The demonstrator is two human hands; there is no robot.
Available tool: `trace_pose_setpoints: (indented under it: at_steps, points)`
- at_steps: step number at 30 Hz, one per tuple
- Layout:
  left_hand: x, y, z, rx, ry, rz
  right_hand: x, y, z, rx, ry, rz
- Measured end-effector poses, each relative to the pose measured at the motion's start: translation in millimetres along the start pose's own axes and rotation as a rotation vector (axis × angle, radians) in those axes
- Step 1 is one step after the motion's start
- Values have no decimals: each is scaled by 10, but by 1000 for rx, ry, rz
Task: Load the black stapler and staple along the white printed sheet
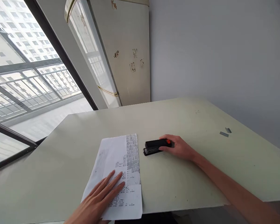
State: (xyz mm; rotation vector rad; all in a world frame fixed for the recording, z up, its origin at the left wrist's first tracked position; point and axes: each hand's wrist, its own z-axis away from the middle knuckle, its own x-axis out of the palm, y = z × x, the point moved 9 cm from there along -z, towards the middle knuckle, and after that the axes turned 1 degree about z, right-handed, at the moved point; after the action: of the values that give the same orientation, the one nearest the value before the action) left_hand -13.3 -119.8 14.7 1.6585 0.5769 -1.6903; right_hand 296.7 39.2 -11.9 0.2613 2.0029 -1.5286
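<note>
A black stapler (155, 143) with a red spot near its rear end lies on its base on the table, its front pointing left. Around its rear part my right hand (177, 147) is closed, thumb on the near side and fingers on the far side. Flat on the printed paper (118, 155) rests my left hand (100, 194), fingers stretched out over the lower text. The paper lies to the left of the stapler, a small gap between them. Whether it is one sheet or a stack I cannot tell.
Two strips of staples (224, 134) lie on the right side of the pale table (177, 118). Behind the table stand a worn white refrigerator (133, 77) and a grey wall (212, 56). A dark-framed window (70, 77) is at the left.
</note>
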Motion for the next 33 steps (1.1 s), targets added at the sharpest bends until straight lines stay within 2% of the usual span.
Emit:
trace_pose_setpoints:
  at_steps: [4,11,17,22,28,33]
  points:
    - [-142,-19,-47,5,9,25,5,6,-3,0,-4,-4]
    - [-34,-74,-91,1,24,48,16,32,-2,13,-16,-17]
    - [28,-189,-166,-27,119,77,7,17,-4,20,-5,16]
    - [-84,-263,-212,-79,250,111,17,39,-9,13,-9,24]
    - [-86,-49,-362,-133,256,136,7,86,5,32,-21,54]
    - [32,138,-477,-81,205,149,9,86,20,68,-28,44]
